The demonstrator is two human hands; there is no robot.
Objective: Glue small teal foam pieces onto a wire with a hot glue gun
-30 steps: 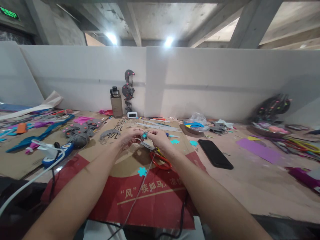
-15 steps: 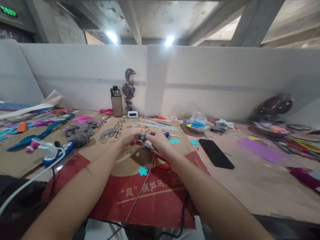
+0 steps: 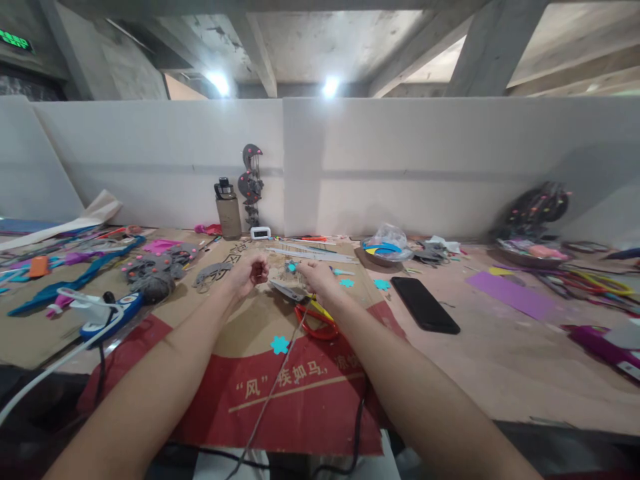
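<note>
Over the cardboard sheet (image 3: 245,333), my right hand (image 3: 316,279) pinches a small blue flower-shaped piece (image 3: 292,267) at its fingertips. A grey yarn (image 3: 270,400) runs from below that hand down to the front edge. To the left, my left hand (image 3: 251,275) is apart from the right, its fingers curled in; whether they hold a thread is too small to tell. Between and below the hands lie scissors (image 3: 317,328) with red handles, blades pointing left, a yellow handle beside them. Another blue flower-shaped cutout (image 3: 280,345) lies flat nearer me.
A black phone (image 3: 424,305) lies right of the cardboard, near more blue cutouts (image 3: 382,285). A bottle (image 3: 229,217) and a small white clock (image 3: 261,233) stand at the back. Left are a blue power strip (image 3: 113,317) and grey yarn pieces (image 3: 160,277). A bowl (image 3: 385,257) holds scraps.
My hands were together at the blue piece; now they are apart, the left drawn leftward and the piece at my right fingertips. The view has shifted slightly.
</note>
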